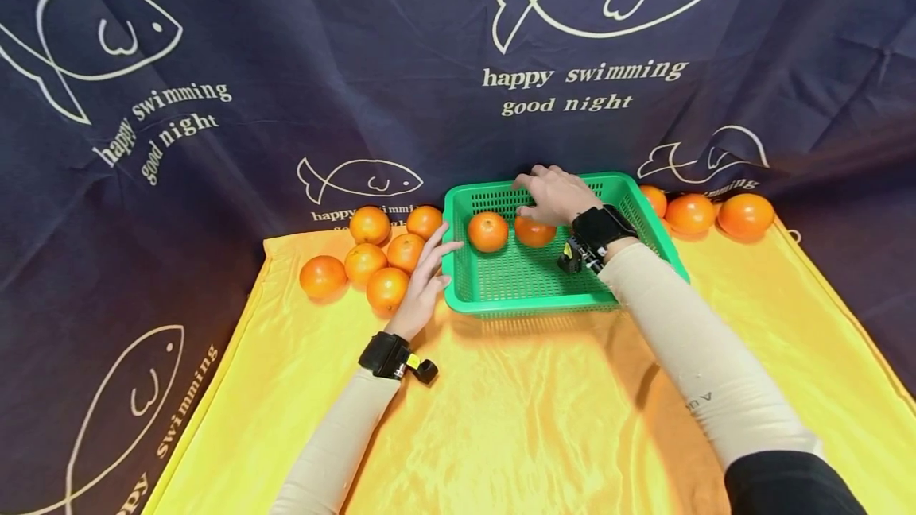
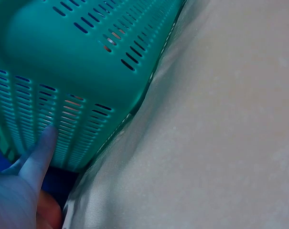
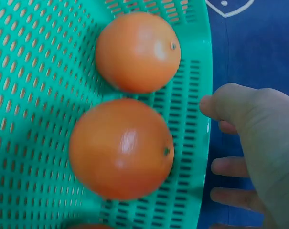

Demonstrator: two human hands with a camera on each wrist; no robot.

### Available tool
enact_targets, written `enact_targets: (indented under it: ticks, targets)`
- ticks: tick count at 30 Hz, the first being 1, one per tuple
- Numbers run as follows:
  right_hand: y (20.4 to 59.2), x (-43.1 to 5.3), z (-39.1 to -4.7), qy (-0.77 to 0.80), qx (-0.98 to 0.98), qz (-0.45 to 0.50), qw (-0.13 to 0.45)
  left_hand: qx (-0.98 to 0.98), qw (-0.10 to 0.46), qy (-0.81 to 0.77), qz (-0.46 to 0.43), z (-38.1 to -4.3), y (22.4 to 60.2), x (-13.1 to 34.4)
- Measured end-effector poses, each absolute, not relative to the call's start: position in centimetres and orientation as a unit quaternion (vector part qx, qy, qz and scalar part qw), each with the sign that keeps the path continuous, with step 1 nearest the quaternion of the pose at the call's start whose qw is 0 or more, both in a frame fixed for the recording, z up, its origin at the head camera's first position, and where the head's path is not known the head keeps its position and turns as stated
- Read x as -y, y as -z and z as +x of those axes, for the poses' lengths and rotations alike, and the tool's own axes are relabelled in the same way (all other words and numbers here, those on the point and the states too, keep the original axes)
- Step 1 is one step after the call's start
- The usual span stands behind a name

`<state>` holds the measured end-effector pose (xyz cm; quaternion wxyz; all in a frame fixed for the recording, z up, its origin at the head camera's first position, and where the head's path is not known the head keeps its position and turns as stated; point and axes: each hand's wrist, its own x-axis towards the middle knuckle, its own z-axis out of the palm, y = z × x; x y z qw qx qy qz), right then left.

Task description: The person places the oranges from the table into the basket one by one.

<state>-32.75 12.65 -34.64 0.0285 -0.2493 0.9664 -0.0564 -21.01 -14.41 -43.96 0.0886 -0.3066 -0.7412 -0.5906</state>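
Observation:
A green plastic basket (image 1: 529, 304) with slotted walls stands on the yellow cloth. Two oranges, a left one (image 1: 488, 231) and one beside it (image 1: 534, 234), show inside in the head view; the right wrist view has a third orange (image 3: 89, 226) at its lower edge. My right hand (image 1: 560, 195) is over the back of the basket, fingers loosely bent, holding nothing; in the right wrist view it is near the rim, apart from the oranges. My left hand (image 1: 421, 292) is at the basket's left side, fingers extended along the slotted wall (image 2: 63, 114); contact is hard to tell.
Several oranges (image 1: 365, 264) lie in a group left of the basket, close to the left hand. More oranges (image 1: 746, 215) sit to the right of it. A dark blue cloth with white fish drawings (image 1: 401, 86) hangs behind, and yellow cloth (image 1: 515, 404) covers the surface in front.

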Motion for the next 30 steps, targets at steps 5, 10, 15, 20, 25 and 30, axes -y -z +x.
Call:
enact_targets:
  ticks: [5,10,15,20,25,30]
  targets:
    - [34.4,-14.2,-32.8,0.056,-0.969,-0.240,0.028,0.745,0.087,0.589,-0.302,-20.9,43.7,14.5]
    - [34.4,-16.0,-32.8,0.055,-0.972,-0.228,0.023,0.750,0.099,0.580,-0.301,-22.1,45.8,14.7]
    - [34.4,-17.8,-32.7,0.057,-0.976,-0.211,0.025,0.747,0.097,0.585,-0.302,-21.4,44.9,14.4]
    - [34.4,-19.6,-32.6,0.058,-0.978,-0.201,0.024,0.747,0.083,0.588,-0.298,-20.7,43.8,14.3]
    - [34.3,-21.5,-32.5,0.058,-0.977,-0.203,0.018,0.748,0.082,0.587,-0.298,-20.8,43.8,14.3]
    - [34.1,-23.2,-32.5,0.057,-0.980,-0.189,0.017,0.746,0.084,0.590,-0.298,-20.8,43.9,14.4]
